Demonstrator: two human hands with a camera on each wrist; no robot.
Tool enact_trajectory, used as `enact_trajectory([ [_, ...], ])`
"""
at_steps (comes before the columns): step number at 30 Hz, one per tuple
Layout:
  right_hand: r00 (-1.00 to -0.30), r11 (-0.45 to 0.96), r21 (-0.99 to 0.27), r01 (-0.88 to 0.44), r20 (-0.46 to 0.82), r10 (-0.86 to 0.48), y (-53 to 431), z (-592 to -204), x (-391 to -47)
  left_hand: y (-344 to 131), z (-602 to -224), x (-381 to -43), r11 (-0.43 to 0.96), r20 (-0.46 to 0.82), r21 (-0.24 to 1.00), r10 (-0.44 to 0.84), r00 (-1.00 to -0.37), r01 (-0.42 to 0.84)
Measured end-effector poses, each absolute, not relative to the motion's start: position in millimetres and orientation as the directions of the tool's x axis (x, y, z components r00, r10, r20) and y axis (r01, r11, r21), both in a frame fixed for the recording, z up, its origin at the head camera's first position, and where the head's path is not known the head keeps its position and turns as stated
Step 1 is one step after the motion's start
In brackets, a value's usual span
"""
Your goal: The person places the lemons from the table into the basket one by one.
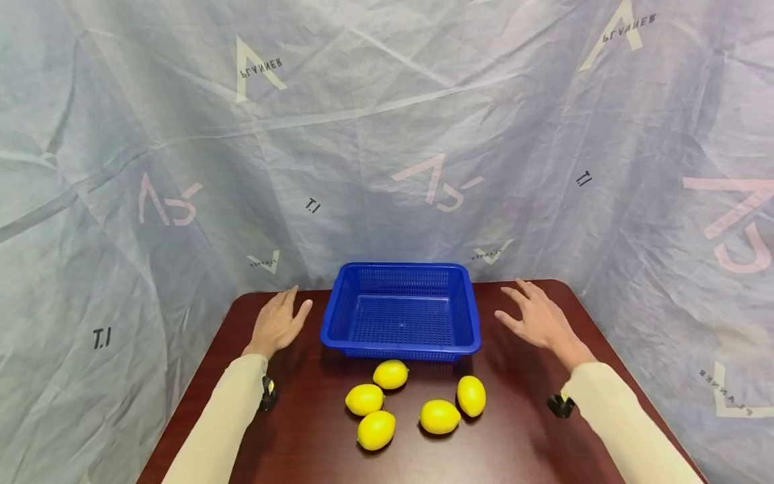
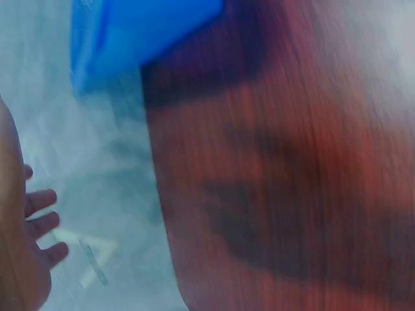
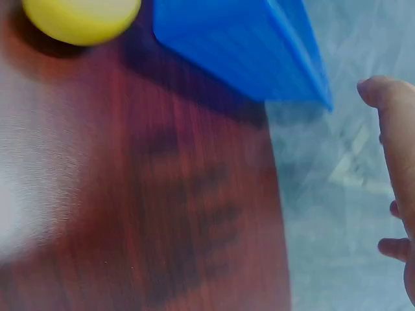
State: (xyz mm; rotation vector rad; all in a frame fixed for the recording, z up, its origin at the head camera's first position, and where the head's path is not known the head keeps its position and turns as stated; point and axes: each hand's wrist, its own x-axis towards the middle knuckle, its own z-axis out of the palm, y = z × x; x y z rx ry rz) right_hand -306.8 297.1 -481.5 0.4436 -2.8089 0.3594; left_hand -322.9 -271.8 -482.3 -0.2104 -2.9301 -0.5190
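Note:
A blue plastic basket with slotted walls stands at the far edge of the table, nothing inside it. Several yellow lemons lie in front of it: three in a group on the left, with one lemon in their middle, and two on the right, including one lemon tilted upright. My left hand hovers left of the basket, fingers spread and holding nothing. On the other side, my right hand is held over the table with its fingers apart, also holding nothing. Both hands are apart from the basket.
The dark red-brown wooden table carries the basket and lemons. A grey printed cloth hangs close behind the table and along both sides. Dark wrist-worn devices hang under both cream sleeves.

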Motion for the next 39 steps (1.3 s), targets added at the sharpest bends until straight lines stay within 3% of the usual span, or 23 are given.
enact_trajectory([
  [8, -0.848, 0.881, -0.203, -0.428, 0.426, -0.314, 273, -480, -255, -243, -483, -315, 0.808, 0.137, 0.581, 0.024, -0.99, 0.1],
  [17, -0.809, 0.849, -0.189, -0.494, 0.458, -0.369, 240, -499, -211, -225, -502, -305, 0.629, 0.046, 0.778, -0.089, -0.995, -0.02],
  [26, -0.867, 0.868, -0.229, -0.44, 0.361, -0.344, 224, -528, -196, -213, -522, -301, 0.425, -0.021, 0.901, -0.149, -0.989, -0.083],
  [39, -0.958, 0.922, -0.288, -0.26, 0.193, -0.21, 206, -550, -200, -212, -532, -299, 0.21, -0.068, 0.972, -0.181, -0.981, -0.106],
])
